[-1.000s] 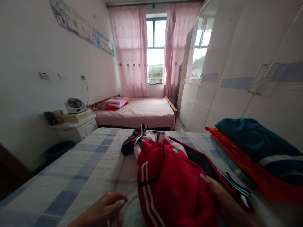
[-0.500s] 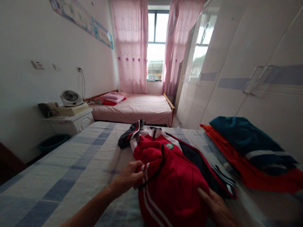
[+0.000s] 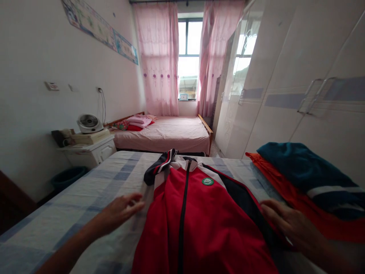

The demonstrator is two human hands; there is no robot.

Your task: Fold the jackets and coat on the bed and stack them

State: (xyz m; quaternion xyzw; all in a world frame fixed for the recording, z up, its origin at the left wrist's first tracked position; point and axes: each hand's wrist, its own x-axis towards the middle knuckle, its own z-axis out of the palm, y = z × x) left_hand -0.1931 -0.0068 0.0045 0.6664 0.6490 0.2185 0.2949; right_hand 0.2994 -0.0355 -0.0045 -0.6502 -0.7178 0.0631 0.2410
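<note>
A red zip-up jacket (image 3: 211,220) lies front up, with white shoulders, dark sleeves and a round green badge (image 3: 208,181). Its black zip runs closed down the middle. To the left of the jacket, my left hand (image 3: 124,209) hovers with loosely bent fingers and nothing in them. My right hand (image 3: 291,224) is at the outer edge of the dark right-hand sleeve (image 3: 242,196), its fingers curled on the cloth. That sleeve's cuff is mostly hidden under the hand. The other sleeve (image 3: 159,165) is bent up near the collar.
A blue-and-white checked sheet (image 3: 114,182) covers the bed under the jacket. Folded clothes, teal (image 3: 302,163) over orange (image 3: 279,190), are stacked at the right. Beyond are a pink bed (image 3: 176,131), a nightstand (image 3: 97,152) with a fan (image 3: 90,122), and a white wardrobe (image 3: 285,68).
The jacket's left front panel, folded over before, now lies flat. My left hand has let go of it and moved left. My right hand has shifted from the lower front to the sleeve.
</note>
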